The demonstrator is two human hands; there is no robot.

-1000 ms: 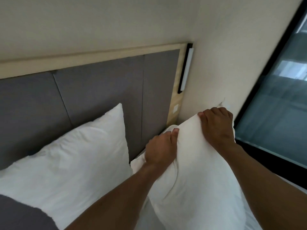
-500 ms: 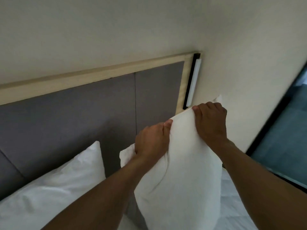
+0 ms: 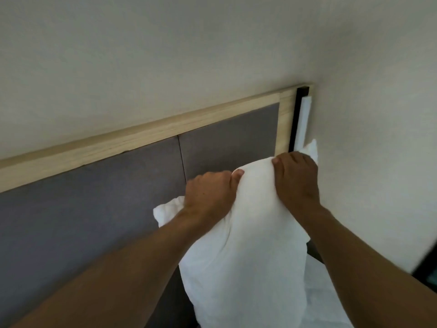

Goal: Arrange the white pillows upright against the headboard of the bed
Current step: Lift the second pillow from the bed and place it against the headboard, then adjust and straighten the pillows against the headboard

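Observation:
A white pillow (image 3: pixel 248 252) hangs upright in front of the right end of the headboard (image 3: pixel 94 214), which has grey padded panels in a pale wood frame. My left hand (image 3: pixel 210 192) pinches the pillow's top edge on the left. My right hand (image 3: pixel 295 181) grips the same edge on the right, near the wall corner. One pillow corner sticks out left below my left wrist, another pokes up past my right hand. The pillow's bottom is out of view.
A narrow white light bar (image 3: pixel 303 124) on a black mount is fixed at the headboard's right end. The cream side wall (image 3: pixel 366 138) stands close on the right. White bedding (image 3: pixel 326 301) shows low right, with a dark window frame (image 3: pixel 425 268) beyond it.
Both hands have lifted the pillow higher and toward the right corner. The view has swung up and right, so the second white pillow on the left is out of sight.

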